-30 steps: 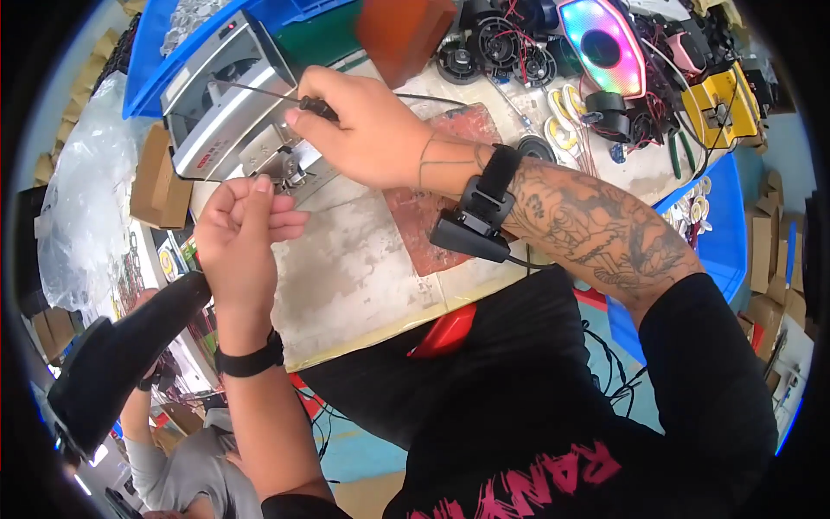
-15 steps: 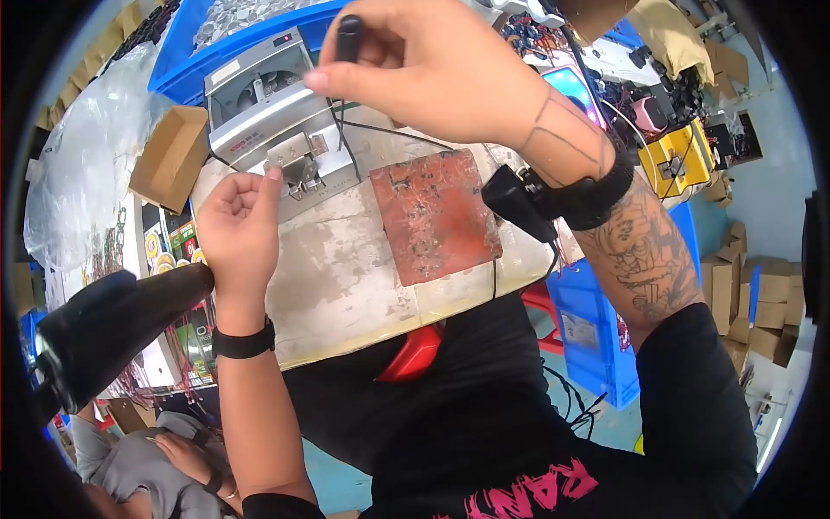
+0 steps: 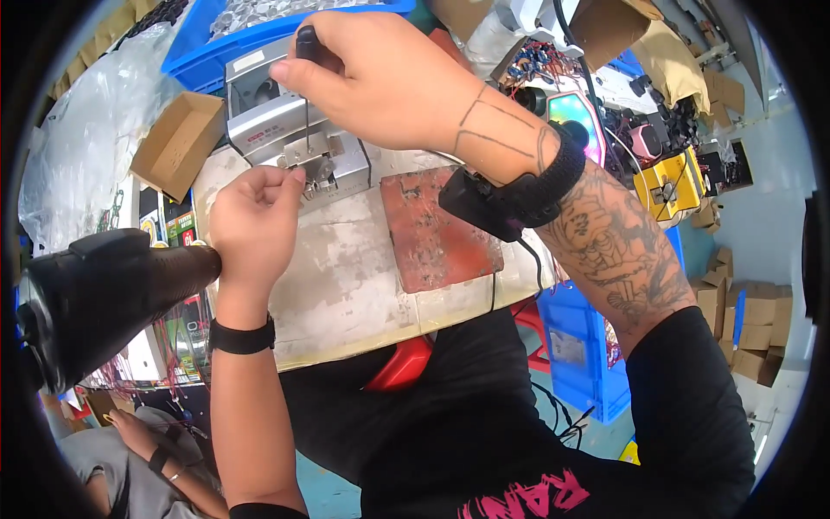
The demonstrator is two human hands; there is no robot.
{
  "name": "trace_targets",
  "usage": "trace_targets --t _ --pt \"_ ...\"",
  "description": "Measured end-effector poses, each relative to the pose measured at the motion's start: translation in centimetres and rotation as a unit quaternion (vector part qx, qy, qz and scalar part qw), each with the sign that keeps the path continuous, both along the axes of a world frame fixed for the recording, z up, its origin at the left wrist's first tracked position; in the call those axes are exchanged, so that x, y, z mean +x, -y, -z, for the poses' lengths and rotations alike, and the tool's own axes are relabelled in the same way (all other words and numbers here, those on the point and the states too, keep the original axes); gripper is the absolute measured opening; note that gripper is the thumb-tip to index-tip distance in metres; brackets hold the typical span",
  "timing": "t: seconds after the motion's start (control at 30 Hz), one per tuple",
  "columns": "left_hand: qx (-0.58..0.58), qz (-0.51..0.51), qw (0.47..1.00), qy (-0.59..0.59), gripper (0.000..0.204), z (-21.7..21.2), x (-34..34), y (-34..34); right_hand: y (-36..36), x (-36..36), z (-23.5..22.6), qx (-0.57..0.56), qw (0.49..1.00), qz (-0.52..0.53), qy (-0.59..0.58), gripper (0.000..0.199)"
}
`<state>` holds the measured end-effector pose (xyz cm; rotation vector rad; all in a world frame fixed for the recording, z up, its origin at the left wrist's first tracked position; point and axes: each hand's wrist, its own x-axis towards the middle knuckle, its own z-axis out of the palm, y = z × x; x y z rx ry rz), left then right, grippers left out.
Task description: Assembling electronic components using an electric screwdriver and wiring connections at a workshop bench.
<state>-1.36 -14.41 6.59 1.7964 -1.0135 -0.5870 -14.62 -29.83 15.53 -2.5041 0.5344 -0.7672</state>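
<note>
My right hand (image 3: 372,82) is closed around the black handle of a screwdriver (image 3: 307,41). Its thin shaft points down at a small metal fixture (image 3: 304,149) on the front of a silver-grey tabletop machine (image 3: 259,130). The shaft's tip appears to meet the fixture, though I cannot tell exactly where. My left hand (image 3: 252,225) is at the fixture's near left side, thumb and forefinger pinched together. Whatever lies between those fingertips is too small to make out. Beside the machine, a worn red square plate (image 3: 441,229) lies flat on the table (image 3: 337,277).
An open cardboard box (image 3: 177,143) leans left of the machine. Behind it stands a blue bin (image 3: 194,52) of clear pieces. A yellow device (image 3: 670,182) and loose wires sit at the right. A black padded arm (image 3: 121,294) juts in at left; another person's hand (image 3: 134,432) shows below.
My right hand has moved left and brought the screwdriver down over the fixture, its shaft now upright. My left hand has shifted slightly right, staying pinched. The view has moved a little.
</note>
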Motion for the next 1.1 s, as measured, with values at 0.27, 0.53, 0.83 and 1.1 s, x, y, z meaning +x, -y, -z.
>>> trace_targets --t 0.27,0.53,0.83,1.1 --pt "-0.001 0.009 1.000 -0.017 0.022 0.1 0.1 0.0 0.4 0.5 0.9 -0.053 0.998 -0.001 0.028 0.043" --pt "-0.005 0.015 1.000 -0.024 0.022 0.5 0.2 0.0 0.3 0.4 0.8 -0.023 1.000 0.006 0.014 0.040" --pt "-0.014 0.023 0.999 -0.021 0.022 0.5 0.4 0.0 1.0 0.6 -0.9 -0.115 0.992 -0.031 -0.028 0.036" --pt "0.013 0.009 1.000 0.022 0.024 0.2 0.3 0.0 -1.7 2.3 -4.7 -0.220 0.953 0.020 -0.208 0.023"
